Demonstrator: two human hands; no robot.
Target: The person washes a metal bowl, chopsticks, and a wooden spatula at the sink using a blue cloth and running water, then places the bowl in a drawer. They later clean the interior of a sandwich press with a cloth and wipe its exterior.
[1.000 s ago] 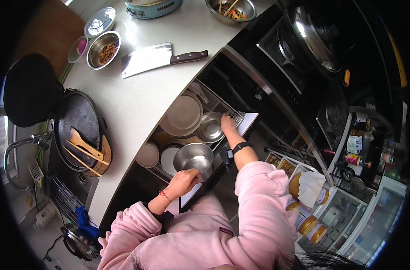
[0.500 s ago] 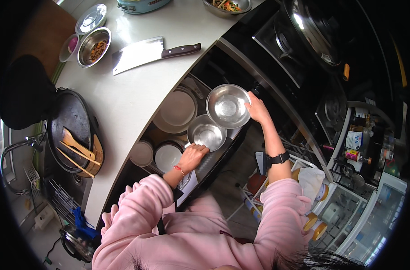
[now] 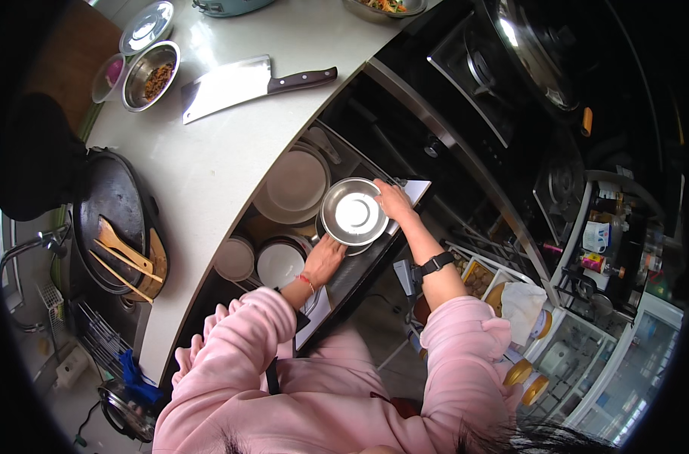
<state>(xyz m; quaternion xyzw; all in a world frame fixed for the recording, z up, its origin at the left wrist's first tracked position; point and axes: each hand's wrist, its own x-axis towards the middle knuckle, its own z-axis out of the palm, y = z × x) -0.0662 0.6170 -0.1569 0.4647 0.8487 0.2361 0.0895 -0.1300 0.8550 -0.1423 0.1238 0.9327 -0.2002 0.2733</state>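
Note:
My right hand (image 3: 394, 201) grips the right rim of a shiny steel bowl (image 3: 354, 213) above the open drawer. Beneath it, a second steel bowl (image 3: 359, 250) shows only as a thin strip of rim. My left hand (image 3: 325, 259) is closed on the near left side of that lower bowl, its fingertips partly covered by the upper one. White plates (image 3: 291, 181) sit in the drawer to the left of the bowls. Closer to me in the drawer are a round white dish (image 3: 280, 262) and a smaller one (image 3: 234, 259).
On the counter (image 3: 201, 170) lies a cleaver (image 3: 231, 85), with a steel bowl of chopped food (image 3: 157, 82) beside it. A black pan (image 3: 114, 208) with wooden utensils (image 3: 124, 244) is at the left. The stove (image 3: 465, 83) stands right of the drawer, a wire rack (image 3: 564, 356) lower right.
My right hand has brought its steel bowl down and left, so it now covers most of the lower bowl. The left hand has stayed nearly in place.

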